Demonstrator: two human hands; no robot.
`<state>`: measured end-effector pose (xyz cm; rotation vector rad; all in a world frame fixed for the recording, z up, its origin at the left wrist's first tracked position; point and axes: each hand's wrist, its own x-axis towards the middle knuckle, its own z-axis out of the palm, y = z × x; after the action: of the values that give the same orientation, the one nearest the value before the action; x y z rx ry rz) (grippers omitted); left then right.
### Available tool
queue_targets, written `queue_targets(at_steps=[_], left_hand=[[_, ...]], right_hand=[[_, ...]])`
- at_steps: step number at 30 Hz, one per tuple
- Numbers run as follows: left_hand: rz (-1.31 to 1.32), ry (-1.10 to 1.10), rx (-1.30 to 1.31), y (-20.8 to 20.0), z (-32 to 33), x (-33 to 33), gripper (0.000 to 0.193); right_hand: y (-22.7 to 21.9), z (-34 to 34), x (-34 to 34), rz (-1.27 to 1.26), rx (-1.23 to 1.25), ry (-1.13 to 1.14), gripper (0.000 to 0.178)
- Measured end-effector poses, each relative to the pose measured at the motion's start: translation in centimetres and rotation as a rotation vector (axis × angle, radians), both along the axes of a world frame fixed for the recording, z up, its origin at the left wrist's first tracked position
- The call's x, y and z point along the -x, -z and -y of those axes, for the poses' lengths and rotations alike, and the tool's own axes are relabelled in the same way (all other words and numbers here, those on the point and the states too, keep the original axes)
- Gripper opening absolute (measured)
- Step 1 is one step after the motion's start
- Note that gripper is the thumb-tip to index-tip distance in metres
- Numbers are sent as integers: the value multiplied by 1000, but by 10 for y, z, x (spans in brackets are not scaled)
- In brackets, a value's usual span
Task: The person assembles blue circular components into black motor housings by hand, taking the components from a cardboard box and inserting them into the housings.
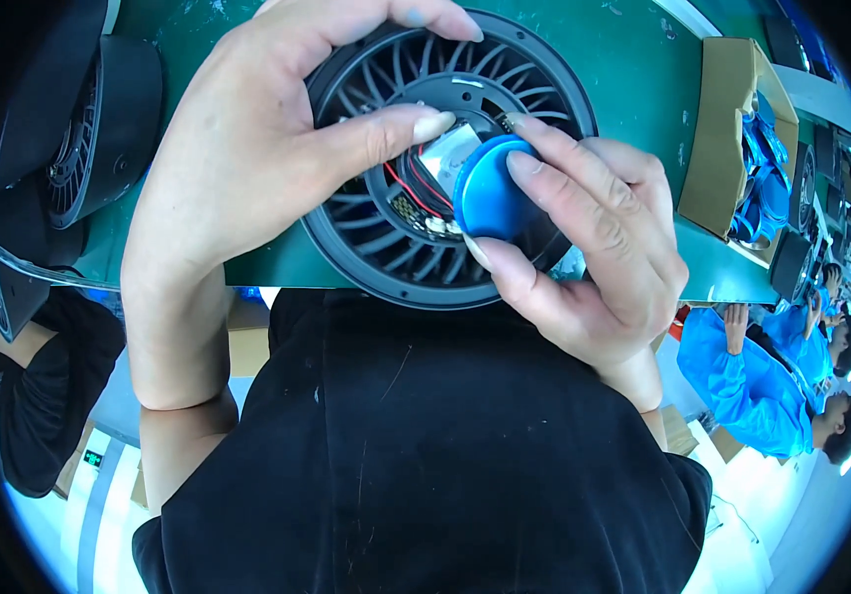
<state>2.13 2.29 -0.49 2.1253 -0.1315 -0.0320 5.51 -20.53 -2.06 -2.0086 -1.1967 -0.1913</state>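
Note:
A black round spoked housing, like a fan or speaker grille, lies at the near edge of the green table. My left hand wraps its upper left rim, fingers over the far side, with the thumb pressed inward by the hub. Inside the hub are a silver rectangular piece, red and black wires and white connectors. Between the thumb and fingertips of my right hand is a shiny blue round cap. It is tilted over the hub's right side and hides part of it.
An open cardboard box with several blue pieces stands to the right. Stacked black round housings crowd the left of the table. Co-workers in blue sit at the right; a person in black is at the left.

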Motion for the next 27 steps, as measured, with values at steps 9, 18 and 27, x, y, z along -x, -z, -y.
queue_targets(at_steps=[9,18,27], left_hand=[[-174,-232,448,1,4,-1,37],[200,-86,-264,-2,-5,42,32],[318,-60,-256,16,-5,50,39]], right_hand=[[-2,-21,-7,55,16,-49,42],[-8,-17,-6,6,113,-22,43],[-13,-18,-5,-82,178,-24,44]])
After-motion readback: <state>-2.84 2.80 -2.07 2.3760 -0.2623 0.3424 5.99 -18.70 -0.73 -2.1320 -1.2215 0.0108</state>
